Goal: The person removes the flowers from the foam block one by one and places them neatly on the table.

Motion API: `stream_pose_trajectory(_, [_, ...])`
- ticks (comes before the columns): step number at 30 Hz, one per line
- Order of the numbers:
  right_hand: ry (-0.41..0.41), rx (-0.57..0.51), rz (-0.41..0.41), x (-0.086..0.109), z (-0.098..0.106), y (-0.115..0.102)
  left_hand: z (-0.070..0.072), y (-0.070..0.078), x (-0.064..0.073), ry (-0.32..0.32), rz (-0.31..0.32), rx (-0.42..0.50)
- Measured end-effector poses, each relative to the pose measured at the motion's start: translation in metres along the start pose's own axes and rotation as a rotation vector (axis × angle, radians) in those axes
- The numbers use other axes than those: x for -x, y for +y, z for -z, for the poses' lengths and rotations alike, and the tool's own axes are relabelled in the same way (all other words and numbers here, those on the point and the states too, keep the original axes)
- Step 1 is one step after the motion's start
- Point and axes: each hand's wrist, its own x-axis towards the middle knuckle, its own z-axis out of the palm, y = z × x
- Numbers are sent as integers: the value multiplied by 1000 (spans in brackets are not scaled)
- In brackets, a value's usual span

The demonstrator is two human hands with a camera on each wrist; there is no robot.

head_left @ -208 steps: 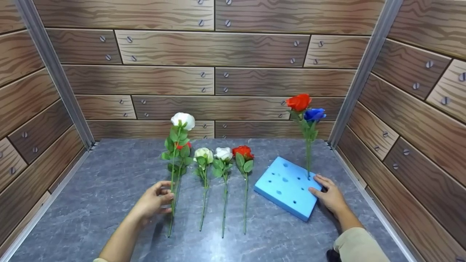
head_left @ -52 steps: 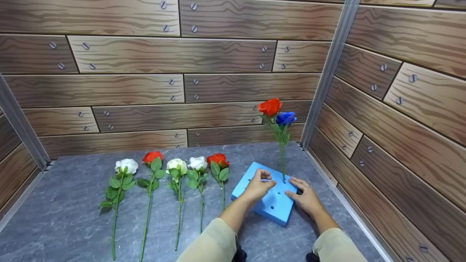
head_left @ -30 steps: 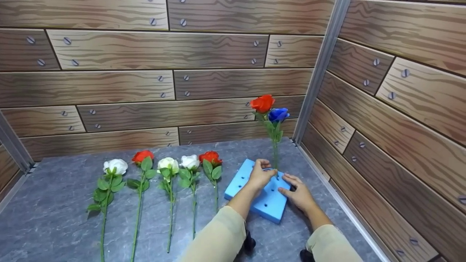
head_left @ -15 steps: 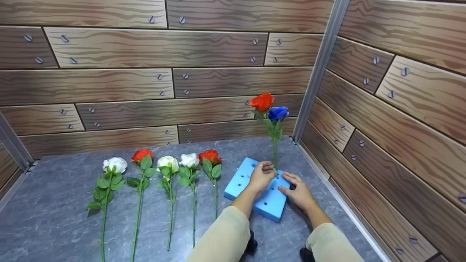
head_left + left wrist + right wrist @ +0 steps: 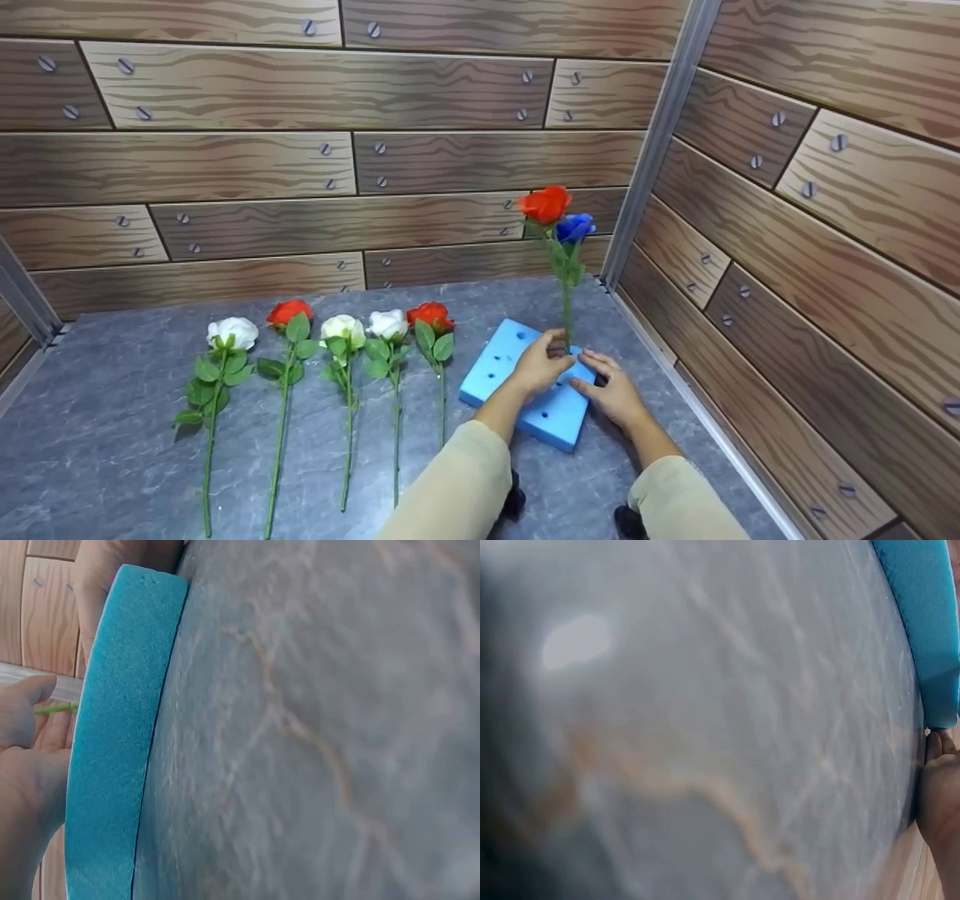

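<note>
I observe the right hand (image 5: 613, 392), thumb and fingers apart, resting at the right edge of the blue foam block (image 5: 559, 406). Over the block, the left hand (image 5: 537, 367) pinches a green stem (image 5: 56, 709); which rose it belongs to, I cannot tell. To the left, five loose roses (image 5: 343, 331) lie on the table (image 5: 112, 420). An upright red rose (image 5: 545, 205) and blue rose (image 5: 574, 228) rise from the block before the plank-patterned wall (image 5: 255, 165).

The left-hand grip (image 5: 536, 369) curls around the stems (image 5: 567, 311) of a red rose (image 5: 545, 205) and a blue rose (image 5: 574, 228) standing in a perforated blue block (image 5: 564, 418), the right-hand grip (image 5: 615, 394) rests against the block's right edge, and five white, cream and red roses (image 5: 343, 330) lie leftward on the grey worktop (image 5: 112, 420).
</note>
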Motion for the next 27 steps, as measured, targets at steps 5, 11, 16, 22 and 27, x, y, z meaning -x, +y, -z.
stream_pose_trajectory(5, [-10,-18,3,1,1,1,0,-2,1,33,-40,-7])
stream_pose_trajectory(11, [-23,-13,-8,-1,2,2,-3,-1,3,72,-57,-33])
stream_pose_trajectory(16, [-19,1,-12,-2,1,1,-5,-1,2,102,-60,-58])
stream_pose_trajectory(22, [-22,-13,-16,-2,1,1,-6,1,2,139,-77,-82])
stream_pose_trajectory(27, [-12,17,-10,-3,1,2,-6,0,2,167,-72,-106])
